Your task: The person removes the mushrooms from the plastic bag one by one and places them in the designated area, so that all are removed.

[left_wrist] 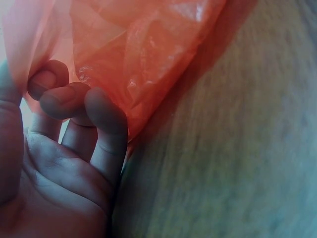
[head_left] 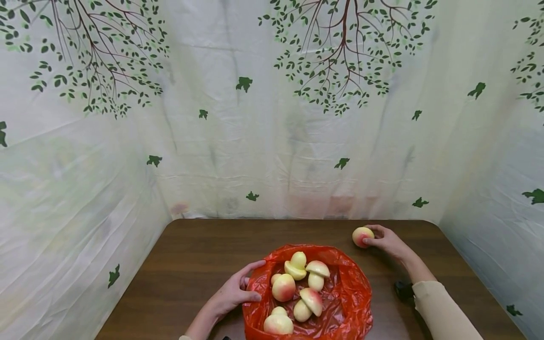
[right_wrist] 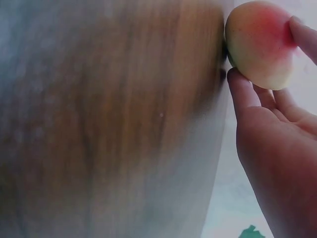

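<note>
In the head view, the left hand (head_left: 233,290) is gripping the left side of an open red plastic bag (head_left: 360,283). Five yellow-and-pink mushroom-shaped pieces (head_left: 312,300) are sitting inside the bag. The right hand (head_left: 387,243) is pinching a round yellow-and-pink piece (head_left: 361,237), near the back of the brown wooden table (head_left: 204,245), well apart from the bag. A cream sleeve (head_left: 444,309) is covering the right arm, and a small black thing (head_left: 403,291) is showing by that wrist. A white curtain (head_left: 272,141) with green leaves (head_left: 244,84) is hanging behind the table. In the left wrist view, the fingers (left_wrist: 110,121) are curling in against the thin bag, which is covering part of the hand. In the right wrist view, the right hand is bending partway closed around the round piece, touching it on two sides. The fingers are hiding some of it, so I cannot tell if it is touching the table.
</note>
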The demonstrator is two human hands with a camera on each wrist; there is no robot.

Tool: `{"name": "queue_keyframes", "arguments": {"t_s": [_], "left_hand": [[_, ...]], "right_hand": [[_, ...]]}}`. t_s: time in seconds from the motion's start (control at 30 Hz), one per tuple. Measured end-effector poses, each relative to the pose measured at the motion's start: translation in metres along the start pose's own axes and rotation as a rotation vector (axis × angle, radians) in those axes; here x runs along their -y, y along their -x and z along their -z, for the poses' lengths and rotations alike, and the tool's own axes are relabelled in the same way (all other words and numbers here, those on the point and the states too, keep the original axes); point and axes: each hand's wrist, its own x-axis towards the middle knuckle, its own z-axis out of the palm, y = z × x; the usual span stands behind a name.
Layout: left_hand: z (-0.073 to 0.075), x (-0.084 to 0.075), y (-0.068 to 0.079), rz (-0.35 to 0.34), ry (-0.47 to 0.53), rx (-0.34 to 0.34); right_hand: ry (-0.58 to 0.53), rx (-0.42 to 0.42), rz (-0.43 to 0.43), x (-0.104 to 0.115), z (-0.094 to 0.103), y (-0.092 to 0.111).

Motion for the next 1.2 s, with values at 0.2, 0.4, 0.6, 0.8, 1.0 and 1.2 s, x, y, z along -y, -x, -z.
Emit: {"name": "queue_keyframes", "arguments": {"t_s": [0.2,0.4,0.6,0.8,1.0,1.2], "left_hand": [[-0.001,0.0,0.001,0.008,-0.001,-0.003],[-0.001,0.0,0.001,0.003,0.005,-0.001],[-0.001,0.002,0.0,-0.002,0.016,0.003],[-0.001,0.003,0.0,-0.004,0.013,-0.001],[-0.001,0.001,-0.001,0.006,-0.003,-0.007],[-0.001,0.0,0.0,0.011,-0.008,-0.011]], "right_hand": [[0.016,0.0,-0.01,0.0,0.0,0.001],[-0.009,0.007,-0.025,0.003,0.0,0.003],[-0.016,0.014,-0.02,0.005,0.001,0.004],[-0.041,-0.007,-0.009,0.005,0.001,0.004],[-0.09,-0.016,0.021,0.011,0.004,0.008],[-0.136,0.011,0.08,0.021,0.008,0.012]]}}
